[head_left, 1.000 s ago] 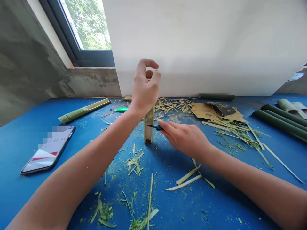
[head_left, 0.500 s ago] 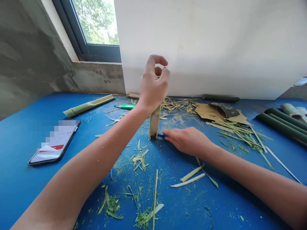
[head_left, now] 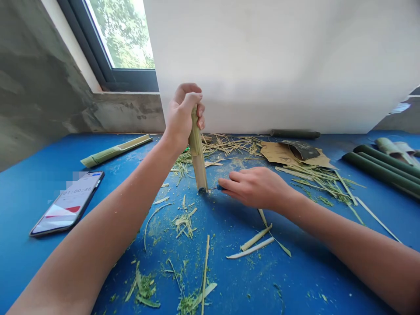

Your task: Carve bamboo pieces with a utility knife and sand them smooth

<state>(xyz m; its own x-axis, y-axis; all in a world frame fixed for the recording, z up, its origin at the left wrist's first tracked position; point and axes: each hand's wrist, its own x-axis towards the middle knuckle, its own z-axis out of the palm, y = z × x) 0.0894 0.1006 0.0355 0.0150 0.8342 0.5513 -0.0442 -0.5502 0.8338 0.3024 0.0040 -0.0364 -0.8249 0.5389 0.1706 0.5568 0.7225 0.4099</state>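
My left hand (head_left: pixel 185 111) is closed around the upper end of a split bamboo piece (head_left: pixel 197 159), which stands slightly tilted with its lower end on the blue table. My right hand (head_left: pixel 251 187) is closed on a small blue-handled tool (head_left: pixel 219 187), just right of the bamboo's foot. Its thin tip points at the bamboo's lower edge; most of the handle is hidden in my fingers, and whether the tip touches is too small to tell. Fine shavings (head_left: pixel 185 223) lie in front of the bamboo.
A phone (head_left: pixel 67 203) and a half-split bamboo length (head_left: pixel 114 151) lie at left. Bamboo slivers (head_left: pixel 229 146), cardboard (head_left: pixel 278 153) and a dark tube (head_left: pixel 295 134) lie at the back. Green bamboo lengths (head_left: pixel 383 173) are at right, loose strips (head_left: pixel 251 248) in front.
My left fingers, raised and curled at the bamboo's top before, now wrap around it. The bamboo leans more, its top toward the left. My right hand stays by its foot. The view has shifted slightly.
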